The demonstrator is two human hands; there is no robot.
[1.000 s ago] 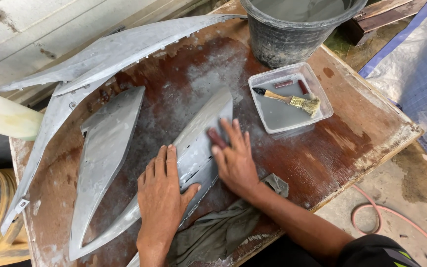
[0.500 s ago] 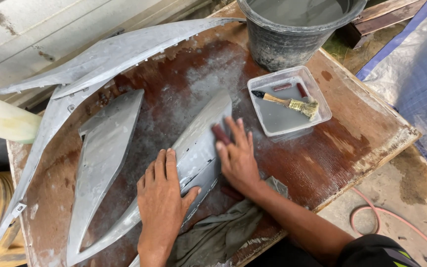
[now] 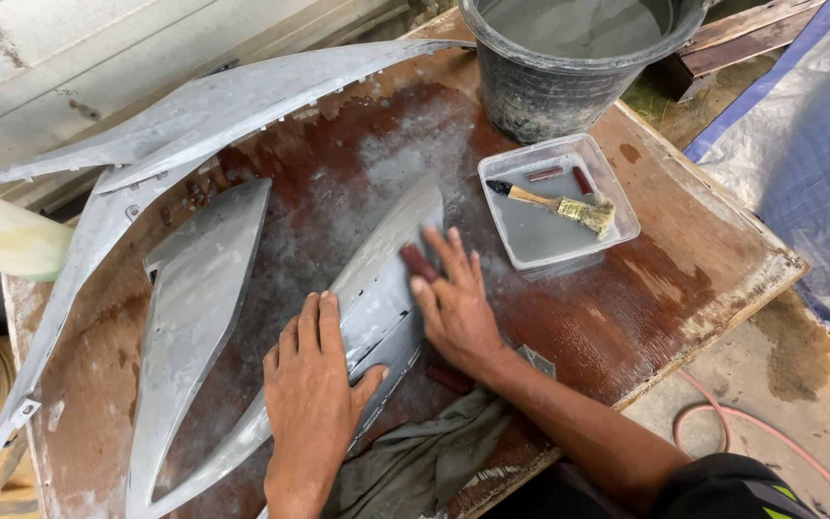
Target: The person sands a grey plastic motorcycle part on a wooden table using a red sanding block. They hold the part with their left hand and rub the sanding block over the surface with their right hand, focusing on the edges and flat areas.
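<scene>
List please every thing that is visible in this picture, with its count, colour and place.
grey panels: three, grey; one under the hands, one at its left, one long along the board's far left
sanding piece: one, dark red, under right fingertips
wooden board: one, brown, the work surface
bucket: one, black, top
tray: one, clear, right of centre
brush: one, wooden handle, in tray
cloth: one, grey-green, near edge
hose: one, pink, ground at right
left hand: flat on panel
right hand: pressing sanding piece
</scene>
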